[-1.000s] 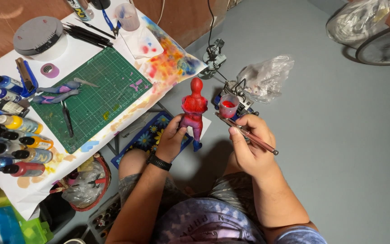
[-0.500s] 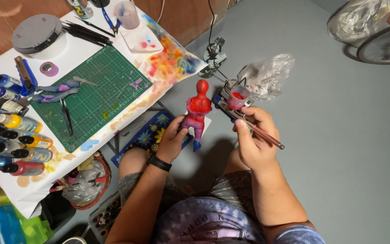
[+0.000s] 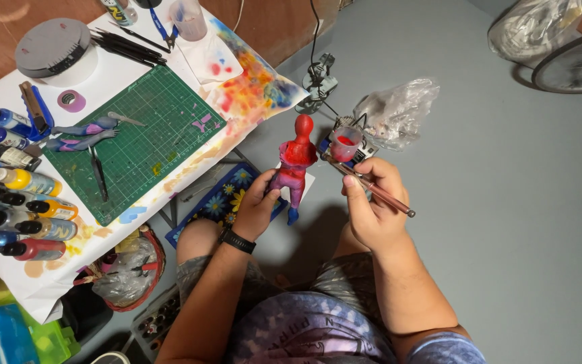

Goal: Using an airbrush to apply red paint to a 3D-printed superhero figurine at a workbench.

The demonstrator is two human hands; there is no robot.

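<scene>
My left hand grips a small red and purple figure by its legs and holds it upright in front of me. A black watch sits on that wrist. My right hand holds an airbrush with a slim brown handle and a small cup of red paint on top. The nozzle points at the figure's torso from the right, a short way off. Both hands hang over my lap, off the table's right edge.
A green cutting mat lies on the paint-stained white table, with purple figure parts and tweezers on it. Several paint bottles line the left edge. A clear plastic bag lies on the grey floor. A basket stands below the table.
Both hands have shifted a little to the right and up, carrying the figure and the airbrush. The airbrush stays aimed at the figure's upper body.
</scene>
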